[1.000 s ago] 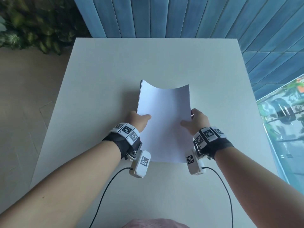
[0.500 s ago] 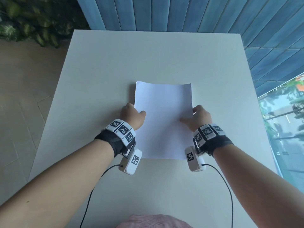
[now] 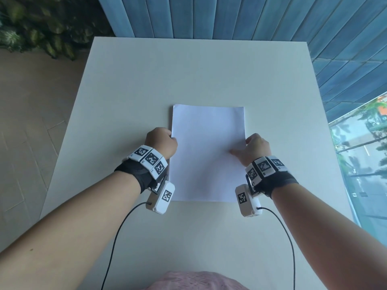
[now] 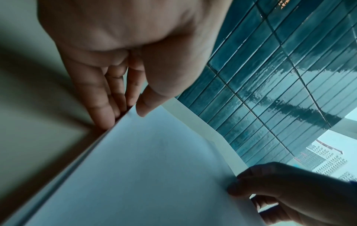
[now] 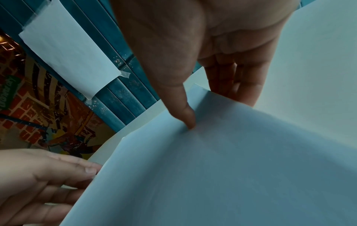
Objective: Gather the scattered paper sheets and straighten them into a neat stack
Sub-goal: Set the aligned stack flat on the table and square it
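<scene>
A white paper stack lies flat in the middle of the pale table, its edges nearly flush, with a slight offset along the left side. My left hand is at the stack's left edge. In the left wrist view its thumb rests on the top sheet and its straight fingers meet the edge from beside and below. My right hand pinches the right edge, the thumb pressing on top and the fingers tucked under the sheets.
A blue tiled wall stands behind the table's far edge. Plants are at the far left, a window at the right. Two black cables trail from the wrist cameras over the near table. Pink cloth shows at the bottom.
One second ago the stack stood tilted and bowed between my hands. It has since come down flat on the table, and my left thumb has slid back to the left edge.
</scene>
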The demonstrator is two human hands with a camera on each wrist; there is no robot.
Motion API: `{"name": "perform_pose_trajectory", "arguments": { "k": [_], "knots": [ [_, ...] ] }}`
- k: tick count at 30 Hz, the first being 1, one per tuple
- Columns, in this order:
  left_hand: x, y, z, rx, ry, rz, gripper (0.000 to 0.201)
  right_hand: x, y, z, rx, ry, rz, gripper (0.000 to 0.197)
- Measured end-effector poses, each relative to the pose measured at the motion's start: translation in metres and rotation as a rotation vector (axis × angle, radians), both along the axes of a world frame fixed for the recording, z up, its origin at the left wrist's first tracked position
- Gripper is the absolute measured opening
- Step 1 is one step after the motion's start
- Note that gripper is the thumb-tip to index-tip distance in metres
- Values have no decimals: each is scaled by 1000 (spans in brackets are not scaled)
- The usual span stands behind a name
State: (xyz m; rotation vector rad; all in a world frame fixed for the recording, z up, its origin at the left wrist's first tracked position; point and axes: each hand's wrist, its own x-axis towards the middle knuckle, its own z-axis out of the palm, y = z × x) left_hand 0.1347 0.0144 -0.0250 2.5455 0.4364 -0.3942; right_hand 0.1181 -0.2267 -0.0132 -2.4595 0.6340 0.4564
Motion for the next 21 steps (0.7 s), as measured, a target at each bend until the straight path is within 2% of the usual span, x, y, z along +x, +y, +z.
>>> {"name": "perform_pose_trajectory", "arguments": {
  "k": [2,5,10,15,18,21],
  "knots": [
    [1,0,4,-13,39,3,15,-1,1,1,-1,-8,-7,35],
    [3,2,9,-47,75,12,15,-1,2,4,-6,-15,-6,26],
    [4,1,14,-68,98,6,30,-1,6,6,-52,-11,51,28],
    [3,0,16,-83,111,23,19,-1,9,4,-66,0,66,26],
    [2,-1,16,-75,113,7,25,-2,10,4,-58,-5,61,21],
    [1,-1,17,-86,105,17,20,-2,10,5,-56,-9,65,23]
  ]
}}
